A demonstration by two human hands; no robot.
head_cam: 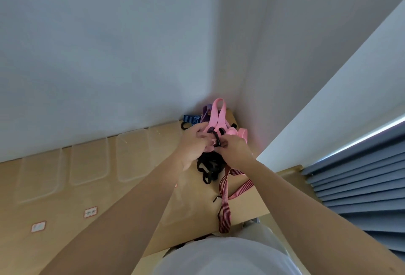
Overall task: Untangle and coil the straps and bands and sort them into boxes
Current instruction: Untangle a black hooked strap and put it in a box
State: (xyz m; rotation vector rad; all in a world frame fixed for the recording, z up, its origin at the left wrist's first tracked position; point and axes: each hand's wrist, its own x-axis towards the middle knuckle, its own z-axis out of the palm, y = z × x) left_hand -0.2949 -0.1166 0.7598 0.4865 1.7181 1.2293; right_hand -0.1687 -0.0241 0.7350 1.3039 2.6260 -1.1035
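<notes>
A tangle of straps lies in the far right corner of the wooden table (188,198). A pink band (217,114) loops upward from it, with a purple band (206,112) and a blue striped strap (191,118) behind. My left hand (192,145) and my right hand (233,148) meet over the tangle, both gripping the pink band and a black strap loop between them. A bunch of black straps (209,167) hangs under my hands. A red-and-black striped strap (224,200) trails toward the table's near edge.
Three clear plastic boxes (131,156) (88,163) (39,178) stand in a row along the wall at left. Two small red-bordered labels (90,211) (38,226) lie on the table. White walls close the corner; a blue-grey curtain (359,178) hangs at right.
</notes>
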